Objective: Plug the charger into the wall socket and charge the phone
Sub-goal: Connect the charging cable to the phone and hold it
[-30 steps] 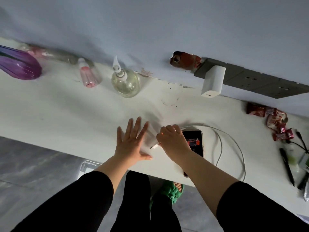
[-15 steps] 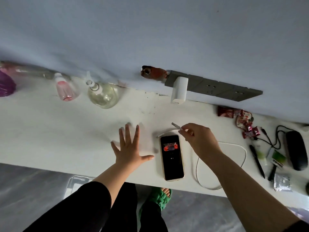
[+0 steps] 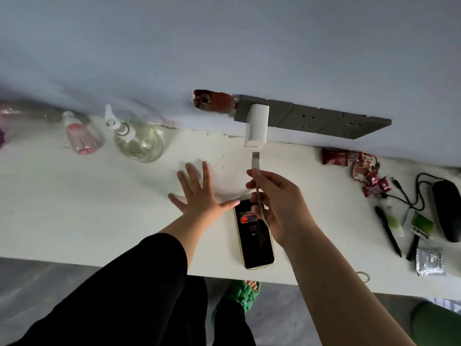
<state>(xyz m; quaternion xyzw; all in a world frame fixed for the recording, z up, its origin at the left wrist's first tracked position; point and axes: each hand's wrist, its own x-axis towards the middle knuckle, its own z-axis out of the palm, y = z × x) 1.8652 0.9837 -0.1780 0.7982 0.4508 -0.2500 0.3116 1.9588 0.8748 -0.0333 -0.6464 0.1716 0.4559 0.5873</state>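
Observation:
A white charger block sits plugged into the grey wall socket strip above the white counter. My right hand grips the white cable just behind its USB plug, which points up at the charger's underside with a small gap between them. The phone lies face up on the counter below that hand, its screen lit. My left hand rests flat on the counter with fingers spread, its thumb beside the phone's top corner.
A clear pump bottle and a pink bottle stand at the back left. Red snack wrappers, pens, a black case with a cord and a foil packet crowd the right side. A hole in the wall lies left of the sockets.
My right hand has lifted the cable's USB end from beside the phone up to just under the charger block. The left hand stays flat on the counter.

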